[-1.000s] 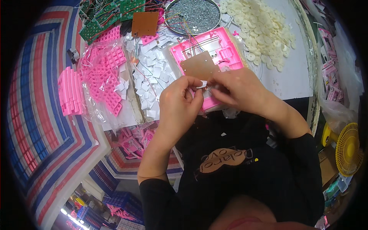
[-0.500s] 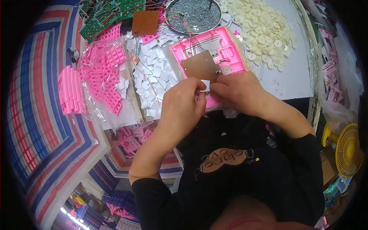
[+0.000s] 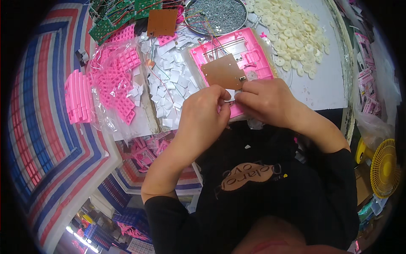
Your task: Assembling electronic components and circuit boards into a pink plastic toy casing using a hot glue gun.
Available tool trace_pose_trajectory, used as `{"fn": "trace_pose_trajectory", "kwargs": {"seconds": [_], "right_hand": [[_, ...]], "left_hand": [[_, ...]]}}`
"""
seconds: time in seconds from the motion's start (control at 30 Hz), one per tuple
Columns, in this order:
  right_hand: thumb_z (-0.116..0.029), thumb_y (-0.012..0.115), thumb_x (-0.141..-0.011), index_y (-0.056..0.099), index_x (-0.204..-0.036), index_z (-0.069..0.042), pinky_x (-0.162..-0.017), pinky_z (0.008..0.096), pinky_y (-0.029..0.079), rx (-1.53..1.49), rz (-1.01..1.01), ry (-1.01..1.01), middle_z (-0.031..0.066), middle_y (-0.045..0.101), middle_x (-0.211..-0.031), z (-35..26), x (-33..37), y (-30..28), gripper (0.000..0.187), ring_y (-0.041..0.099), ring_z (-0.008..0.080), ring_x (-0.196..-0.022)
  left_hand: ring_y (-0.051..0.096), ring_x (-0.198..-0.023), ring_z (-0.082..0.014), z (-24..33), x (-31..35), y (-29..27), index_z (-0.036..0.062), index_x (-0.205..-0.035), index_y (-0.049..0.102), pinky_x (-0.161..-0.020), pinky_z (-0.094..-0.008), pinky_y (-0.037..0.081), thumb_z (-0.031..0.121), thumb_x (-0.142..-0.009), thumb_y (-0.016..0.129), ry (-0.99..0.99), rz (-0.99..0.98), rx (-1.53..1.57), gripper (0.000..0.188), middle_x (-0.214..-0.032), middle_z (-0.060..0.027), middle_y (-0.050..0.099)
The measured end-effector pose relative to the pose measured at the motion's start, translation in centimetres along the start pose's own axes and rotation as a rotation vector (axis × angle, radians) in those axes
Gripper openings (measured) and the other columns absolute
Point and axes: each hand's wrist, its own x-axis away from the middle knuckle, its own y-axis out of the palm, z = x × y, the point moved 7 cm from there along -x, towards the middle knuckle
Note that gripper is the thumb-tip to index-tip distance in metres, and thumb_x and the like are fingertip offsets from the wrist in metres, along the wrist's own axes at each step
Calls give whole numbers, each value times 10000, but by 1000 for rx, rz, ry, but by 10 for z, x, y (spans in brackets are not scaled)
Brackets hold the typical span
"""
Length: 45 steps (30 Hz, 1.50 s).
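A small white paper-like square (image 3: 229, 95) is pinched in my left hand (image 3: 206, 111), between thumb and forefinger. Close against its right side, my right hand (image 3: 267, 100) has its fingers pressed together; whether they also grip the square is hidden. Both hands are over the near end of a pink plastic housing (image 3: 259, 50), which lies open side up on the table. A brown circuit board (image 3: 223, 73) with thin wires rests in the housing, just beyond my fingertips.
White squares (image 3: 172, 80) lie heaped to the left, beside pink keypad pieces (image 3: 114, 84) in clear plastic. Green circuit boards (image 3: 112, 25), another brown board (image 3: 162, 23) and a round tray of screws (image 3: 244, 21) sit at the back. Cream discs (image 3: 292, 38) are piled right; a yellow fan (image 3: 385, 168) stands lower right.
The white square has tilted slightly and moved a little nearer to me. Both hands have shifted slightly right. The view has moved a little.
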Motion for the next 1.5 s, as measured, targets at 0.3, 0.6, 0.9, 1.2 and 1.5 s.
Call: {"fn": "trace_pose_trajectory", "kwargs": {"seconds": [0.3,0.6,0.9,1.2,1.5], "right_hand": [[-157,724,-798,632,-881,-86,-598,388,527,23,10,22,52,587,-787,-3,0,-5,143,664,255,-722],[-155,767,-807,691,-1005,-104,-543,363,501,-16,5,-55,26,553,-784,-15,6,-4,218,627,211,-693],[-212,729,-847,688,-987,-96,-571,376,518,77,-104,27,34,585,-810,-17,5,3,186,643,231,-730],[-168,757,-832,699,-1074,-98,-558,376,495,18,-41,17,37,532,-775,-15,5,0,258,603,228,-693],[-143,763,-824,702,-1093,-101,-543,384,489,-24,-32,9,49,543,-784,-15,3,-4,279,612,244,-681]], "left_hand": [[676,-796,-375,11,4,12,25,-966,609,-684,-456,534,25,-837,709,111,-2,-307,163,-870,-159,671],[680,-774,-358,12,13,13,33,-995,622,-645,-442,535,33,-859,714,99,86,-291,163,-881,-150,670],[696,-749,-298,7,26,7,23,-1013,692,-634,-355,545,-8,-851,736,177,257,-114,170,-902,-140,704],[719,-800,-295,10,25,4,26,-1026,693,-681,-348,571,-34,-822,748,269,318,-179,219,-929,-131,716],[716,-770,-270,4,25,-7,21,-1075,709,-642,-346,566,-59,-818,746,383,455,-162,273,-932,-140,714]]}}
